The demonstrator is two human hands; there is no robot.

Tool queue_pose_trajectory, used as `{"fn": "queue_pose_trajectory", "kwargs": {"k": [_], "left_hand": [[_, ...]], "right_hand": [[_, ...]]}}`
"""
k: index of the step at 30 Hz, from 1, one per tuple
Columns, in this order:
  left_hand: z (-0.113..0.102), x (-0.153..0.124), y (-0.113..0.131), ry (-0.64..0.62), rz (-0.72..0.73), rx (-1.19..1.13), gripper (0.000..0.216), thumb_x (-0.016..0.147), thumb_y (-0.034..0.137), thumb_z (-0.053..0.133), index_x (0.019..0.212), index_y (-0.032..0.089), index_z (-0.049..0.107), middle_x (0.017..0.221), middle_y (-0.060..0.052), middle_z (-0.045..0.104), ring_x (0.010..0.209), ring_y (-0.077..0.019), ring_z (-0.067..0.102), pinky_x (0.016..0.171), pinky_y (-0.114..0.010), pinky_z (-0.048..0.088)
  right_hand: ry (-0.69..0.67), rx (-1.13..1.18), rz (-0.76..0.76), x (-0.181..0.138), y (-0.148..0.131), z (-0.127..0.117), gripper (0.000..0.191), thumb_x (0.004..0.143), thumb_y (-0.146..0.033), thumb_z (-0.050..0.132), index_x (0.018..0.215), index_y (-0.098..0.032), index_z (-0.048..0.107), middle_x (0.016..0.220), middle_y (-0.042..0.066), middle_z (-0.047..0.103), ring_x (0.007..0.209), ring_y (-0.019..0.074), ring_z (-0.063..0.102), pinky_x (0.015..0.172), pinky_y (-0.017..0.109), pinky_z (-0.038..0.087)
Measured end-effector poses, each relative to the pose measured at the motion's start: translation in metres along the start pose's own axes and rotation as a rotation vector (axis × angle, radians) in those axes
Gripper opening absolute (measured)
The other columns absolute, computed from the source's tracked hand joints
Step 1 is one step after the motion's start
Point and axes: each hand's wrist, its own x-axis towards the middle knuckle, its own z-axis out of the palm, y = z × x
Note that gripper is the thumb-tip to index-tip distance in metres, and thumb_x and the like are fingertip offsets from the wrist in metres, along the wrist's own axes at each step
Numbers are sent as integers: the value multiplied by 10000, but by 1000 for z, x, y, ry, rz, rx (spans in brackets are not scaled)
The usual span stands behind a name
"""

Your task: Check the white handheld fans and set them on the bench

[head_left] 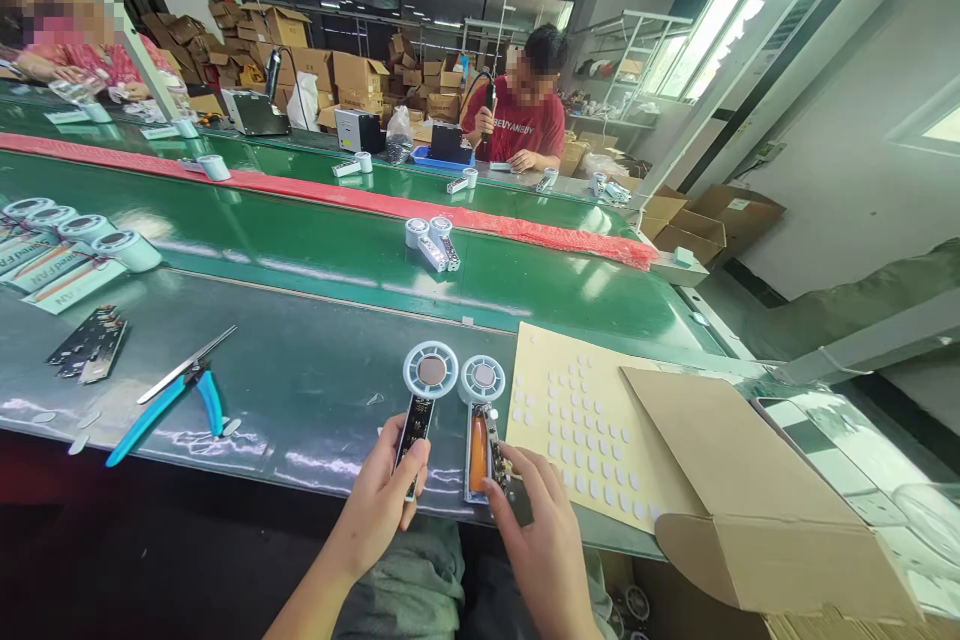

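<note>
Here, left hand (386, 500) pinches left fan (427, 385), right hand (536, 520) nips right fan (481, 410); both lie near the table (300, 390) edge, so a loosened grip might drop one.

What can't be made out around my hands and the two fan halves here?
Head view: lower end of the left fan half, covered by the left hand.
Head view: what the right hand touches on the right fan half, hidden beneath its fingers.
Head view: right corner of the pad sheet, under the cardboard box.
</note>
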Motion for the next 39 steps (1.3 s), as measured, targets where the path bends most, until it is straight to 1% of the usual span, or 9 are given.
{"fn": "queue_pose_trajectory", "kwargs": {"k": [4, 8, 11, 15, 17, 24, 28, 33, 39], "left_hand": [[17, -2, -3, 36, -32, -67, 314, 858, 527, 416, 1004, 250, 392, 693, 44, 374, 518, -79, 318, 361, -155, 309], [41, -3, -5, 40, -16, -133, 320, 885, 525, 339, 1019, 240, 394, 655, 50, 402, 511, -85, 362, 436, -193, 391], [50, -5, -3, 29, -13, -123, 329, 883, 522, 353, 1060, 246, 385, 704, 42, 419, 573, -94, 406, 493, -207, 426], [50, -6, -3, -9, -25, -105, 381, 882, 523, 359, 1144, 246, 354, 702, 40, 407, 590, -102, 382, 491, -208, 411], [48, -5, -4, -31, -15, -127, 377, 888, 510, 355, 1146, 235, 354, 666, 46, 380, 579, -101, 362, 487, -207, 402], [46, 1, -7, -44, 35, -176, 291, 894, 480, 371, 1027, 222, 375, 672, 42, 381, 584, -101, 381, 473, -208, 403], [45, 1, -9, -45, 24, -228, 262, 890, 479, 386, 934, 221, 381, 655, 47, 379, 589, -97, 392, 483, -203, 411], [42, 0, -12, -23, 23, -260, 274, 884, 486, 393, 910, 214, 398, 719, 35, 401, 609, -90, 417, 469, -195, 412], [40, -2, -14, -11, 34, -270, 271, 882, 483, 406, 911, 214, 410, 719, 36, 410, 590, -82, 417, 459, -187, 416]], "right_hand": [[19, 15, -12, -1, -2, 6, 220, 938, -300, 455, 1147, -238, 484, 1079, 45, 533, 1003, 231, 467, 819, 361, 426], [52, -2, -58, -2, 0, 9, 224, 944, -280, 442, 1157, -240, 499, 1049, 45, 535, 968, 229, 464, 798, 369, 415], [37, 7, -66, -2, 1, 10, 243, 949, -279, 432, 1185, -251, 480, 1053, 40, 536, 966, 226, 458, 790, 370, 414], [22, -17, -47, -3, 3, 12, 324, 944, -324, 439, 1259, -250, 422, 1117, 54, 512, 1003, 241, 440, 809, 391, 410], [33, -42, -49, -3, 4, 13, 321, 943, -335, 436, 1253, -249, 429, 1118, 57, 508, 1004, 246, 436, 812, 402, 408], [-31, -95, -57, -1, 2, 10, 368, 944, -366, 423, 1297, -265, 397, 1119, 58, 508, 1013, 255, 430, 823, 422, 411], [-38, -124, -70, -2, 1, 10, 404, 928, -400, 453, 1307, -281, 380, 1125, 48, 513, 1010, 260, 430, 822, 426, 412], [-4, -110, -23, -2, -1, 13, 449, 901, -421, 486, 1296, -247, 364, 1152, 54, 520, 1034, 274, 418, 844, 435, 401], [-16, -161, 4, 0, -4, 16, 434, 870, -407, 530, 1252, -259, 389, 1131, 42, 546, 1023, 293, 436, 809, 464, 390]]}}
